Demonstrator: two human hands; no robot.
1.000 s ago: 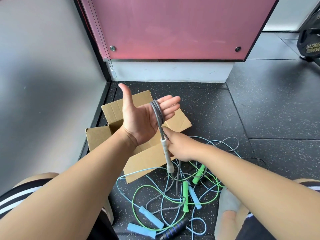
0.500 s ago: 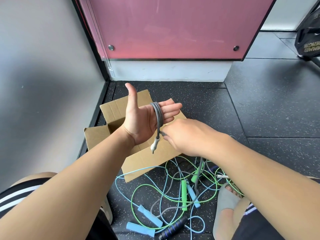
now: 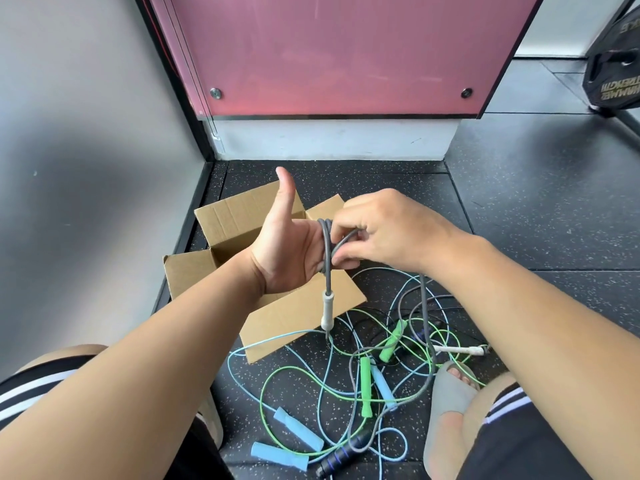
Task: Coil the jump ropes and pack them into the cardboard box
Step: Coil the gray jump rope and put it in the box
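Standing open on dark speckled rubber floor (image 3: 519,220), brown cardboard box (image 3: 221,268) sits behind L hand (image 3: 287,251), held flat w/ thumb up. Thin grey jump rope (image 3: 325,237) loops round its palm, white handle (image 3: 327,308) dangling. R hand (image 3: 388,230) pinches a strand. Green & blue jump ropes (image 3: 365,386) lie tangled lower right.

Upside-down gold lettering, perhaps "HAMMER STRENGTH", on black weight plate (image 3: 613,77)

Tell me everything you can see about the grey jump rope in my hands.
The grey jump rope is a thin, rubbery-looking cord wound in several loops round the left hand, whose thumb points up. The right hand pinches a strand beside the coil. One pale handle hangs down from the loops, in front of the cardboard box; the rest trails to the floor.
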